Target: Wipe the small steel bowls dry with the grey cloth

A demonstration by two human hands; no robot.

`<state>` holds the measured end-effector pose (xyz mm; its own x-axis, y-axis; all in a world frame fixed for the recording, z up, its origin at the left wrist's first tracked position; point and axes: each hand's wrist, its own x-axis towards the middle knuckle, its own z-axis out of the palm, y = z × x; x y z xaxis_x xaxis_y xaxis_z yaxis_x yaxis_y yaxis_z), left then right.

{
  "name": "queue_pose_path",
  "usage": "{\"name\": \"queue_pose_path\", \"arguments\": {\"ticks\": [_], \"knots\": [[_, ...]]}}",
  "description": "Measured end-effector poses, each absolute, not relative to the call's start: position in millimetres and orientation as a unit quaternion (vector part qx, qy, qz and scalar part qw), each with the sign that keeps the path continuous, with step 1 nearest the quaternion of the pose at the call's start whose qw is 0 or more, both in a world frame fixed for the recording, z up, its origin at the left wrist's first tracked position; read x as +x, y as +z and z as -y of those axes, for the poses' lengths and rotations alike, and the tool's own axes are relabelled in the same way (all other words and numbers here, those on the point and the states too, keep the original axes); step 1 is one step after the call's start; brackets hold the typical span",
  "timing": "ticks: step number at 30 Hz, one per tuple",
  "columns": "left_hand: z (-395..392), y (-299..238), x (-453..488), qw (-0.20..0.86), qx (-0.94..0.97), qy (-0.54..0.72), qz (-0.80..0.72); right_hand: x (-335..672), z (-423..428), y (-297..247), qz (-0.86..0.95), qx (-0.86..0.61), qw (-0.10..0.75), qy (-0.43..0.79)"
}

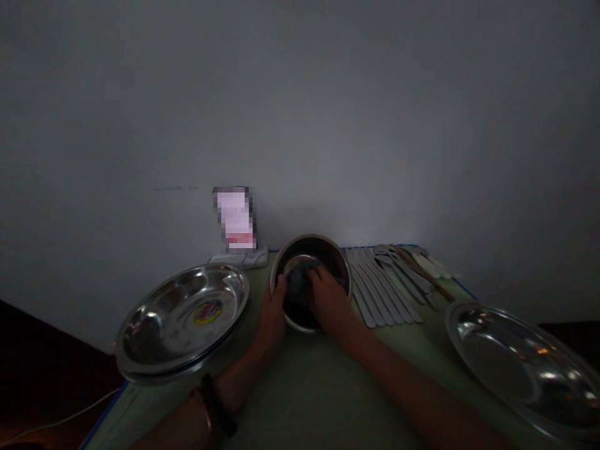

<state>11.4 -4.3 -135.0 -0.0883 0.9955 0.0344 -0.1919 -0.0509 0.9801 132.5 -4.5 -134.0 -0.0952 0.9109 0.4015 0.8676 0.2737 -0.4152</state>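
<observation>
A round metal bowl is tilted toward me at the middle of the table. My left hand grips its left rim, with the thumb over the edge and the other fingers hidden behind the wall. Inside the bowl, my right hand is closed on a dark grey cloth, pressing it against the inner surface. The picture is dim, so the cloth's folds and the fingertips are hard to make out.
Stacked oval metal trays stand at the left, and another shiny metal tray at the right. Table knives lie in a row beside spoons and other cutlery. A phone on a stand leans near the wall.
</observation>
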Motion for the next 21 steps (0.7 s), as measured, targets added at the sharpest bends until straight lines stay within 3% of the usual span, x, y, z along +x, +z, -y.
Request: {"name": "queue_pose_path", "arguments": {"ticks": [5, 16, 21], "knots": [[5.6, -134.6, 11.7, 0.488, 0.463, 0.592, -0.444, 130.1, 14.3, -143.5, 0.739, -0.564, 0.359, 0.083], [1.8, -141.3, 10.0, 0.495, 0.455, 0.594, -0.442, 135.7, 14.2, -145.5, 0.751, -0.541, 0.371, 0.075], [-3.2, -142.6, 12.1, 0.526, 0.423, 0.594, -0.437, 151.0, 9.8, -118.4, 0.667, -0.518, 0.535, 0.031]]}}
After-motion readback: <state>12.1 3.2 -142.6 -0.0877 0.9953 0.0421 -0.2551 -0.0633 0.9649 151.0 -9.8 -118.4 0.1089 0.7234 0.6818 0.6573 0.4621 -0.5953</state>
